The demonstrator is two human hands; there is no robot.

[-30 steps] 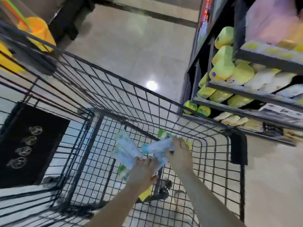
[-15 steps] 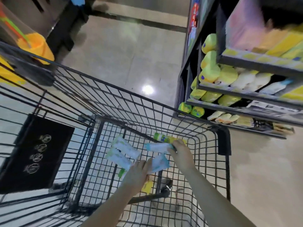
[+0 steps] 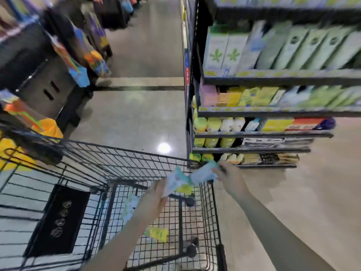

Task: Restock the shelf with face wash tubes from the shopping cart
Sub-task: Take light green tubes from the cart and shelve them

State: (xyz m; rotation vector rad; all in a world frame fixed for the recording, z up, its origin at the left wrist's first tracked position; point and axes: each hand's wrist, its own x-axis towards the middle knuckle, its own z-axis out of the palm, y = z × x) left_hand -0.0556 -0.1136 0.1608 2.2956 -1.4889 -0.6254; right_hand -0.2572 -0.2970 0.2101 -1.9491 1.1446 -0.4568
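- Right hand [image 3: 231,178] pinches a face wash tube [image 3: 203,173] by one end, its length pointing toward the left hand, ready for the shelf [image 3: 252,149] beyond.
- Left hand [image 3: 158,190] grips more tubes [image 3: 175,181] above the shopping cart [image 3: 125,151], where further tubes lie.

Motion blur smears the tubes [image 3: 187,178] above the cart [image 3: 125,153], so their print cannot be read and their count is unsure, perhaps two or three. The left hand [image 3: 156,192] is partly hidden behind them. On the shelf [image 3: 273,112] right of the cart, labels are too blurred to read, and the frame's right edge cuts off the rows.
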